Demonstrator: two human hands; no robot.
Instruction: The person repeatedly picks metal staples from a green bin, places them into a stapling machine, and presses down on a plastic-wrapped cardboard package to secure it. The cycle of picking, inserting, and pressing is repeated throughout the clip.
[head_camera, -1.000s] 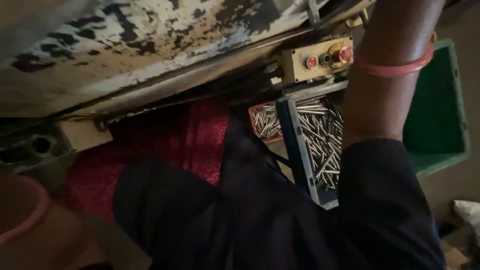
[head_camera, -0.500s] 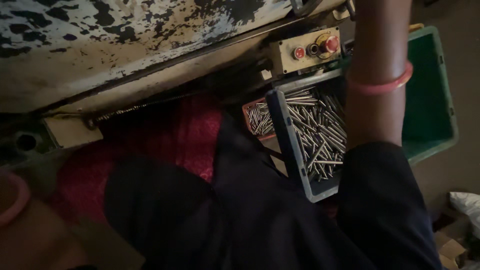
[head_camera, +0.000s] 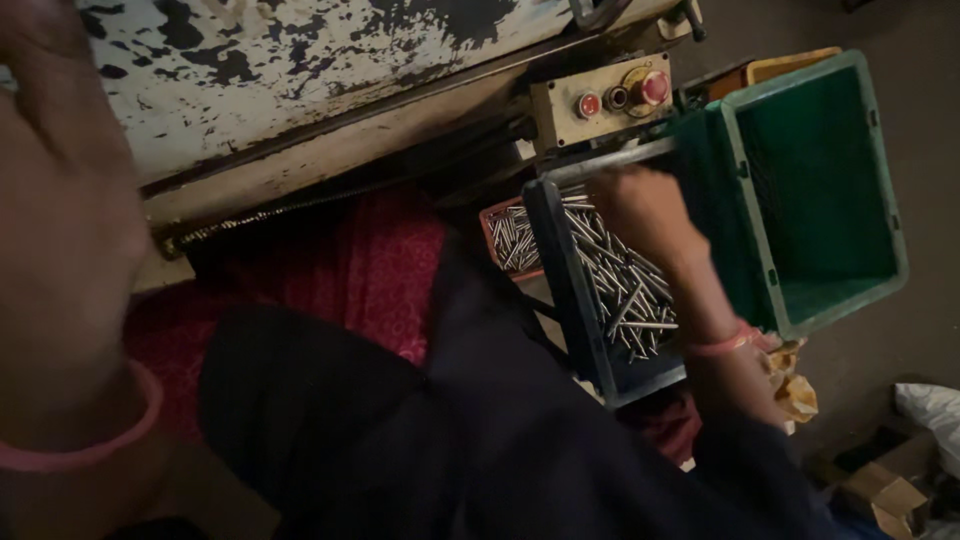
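Metal pins (head_camera: 625, 285) lie in a tray (head_camera: 570, 300) left of a crate (head_camera: 820, 190).

This is a metalworking workshop. A heavy machine (head_camera: 300, 70) with chipped, peeling paint fills the top, carrying a control box (head_camera: 600, 105) with red push buttons. Below it a dark crate (head_camera: 570, 290) holds loose metal pins (head_camera: 625, 290), beside a green plastic crate (head_camera: 800, 190) on the bare floor.

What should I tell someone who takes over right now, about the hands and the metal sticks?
Right hand: down in the dark blue plastic tray of thin silver metal pins; whether it grips any is unclear.
Left hand: raised close to the camera, blurred, holding nothing visible.
The green plastic crate beside the tray shows no pins inside. More pins lie in the small red tray.
Done: nothing visibly moved. Left: the tray remains full.
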